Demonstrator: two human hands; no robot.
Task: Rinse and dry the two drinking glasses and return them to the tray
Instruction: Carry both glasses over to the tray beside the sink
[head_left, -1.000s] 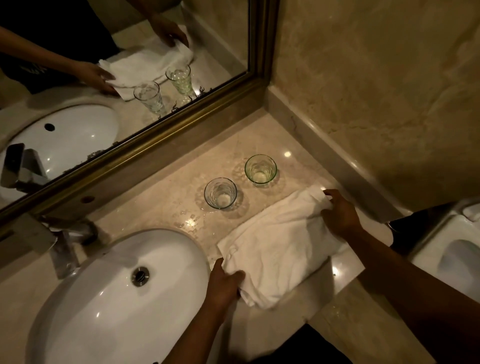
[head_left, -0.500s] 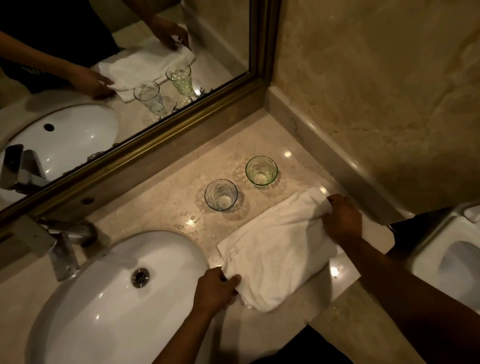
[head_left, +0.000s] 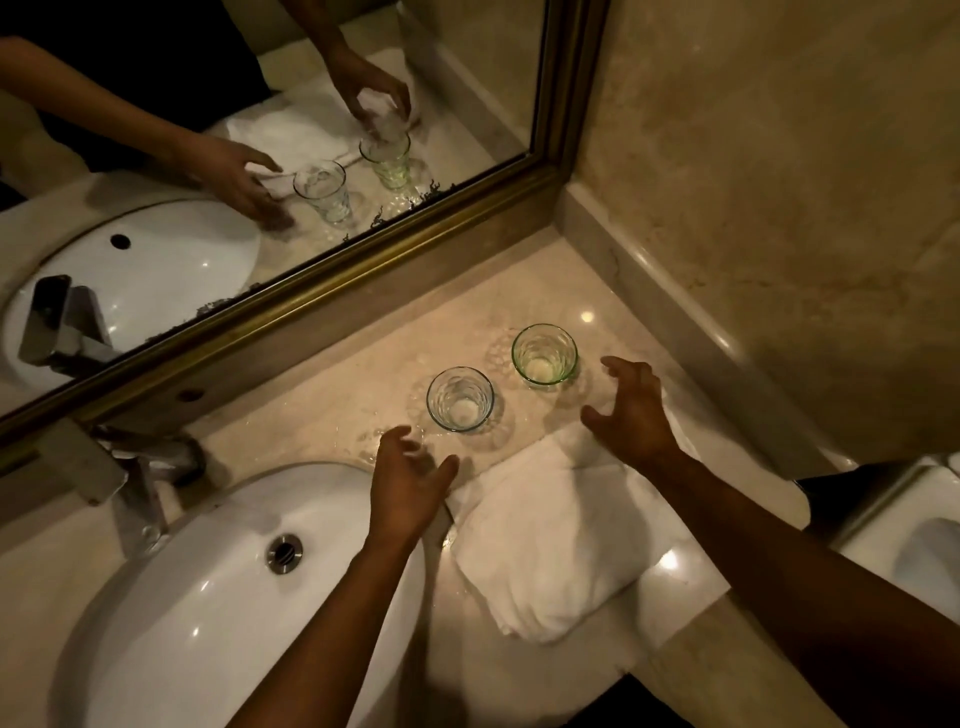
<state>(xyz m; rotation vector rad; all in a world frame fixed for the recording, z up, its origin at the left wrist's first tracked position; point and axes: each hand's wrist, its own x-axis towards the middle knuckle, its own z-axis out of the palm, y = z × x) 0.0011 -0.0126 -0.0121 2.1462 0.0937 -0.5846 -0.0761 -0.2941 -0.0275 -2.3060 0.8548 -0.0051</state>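
Note:
Two drinking glasses stand upright on the marble counter: a clear glass and, farther right, a green-tinted glass. A folded white towel lies on the counter just in front of them. My left hand hovers with fingers spread a little below and left of the clear glass, holding nothing. Above the towel's far edge, my right hand is spread open, just right of the green glass and apart from it. No tray is in view.
A white sink basin with a metal drain fills the lower left, with a chrome faucet behind it. A gold-framed mirror runs along the back. A marble wall bounds the right side. A toilet sits at far right.
Both hands have let go of the towel's corners and moved up toward the glasses with fingers spread. The towel now lies flat on the counter. The glasses have not moved.

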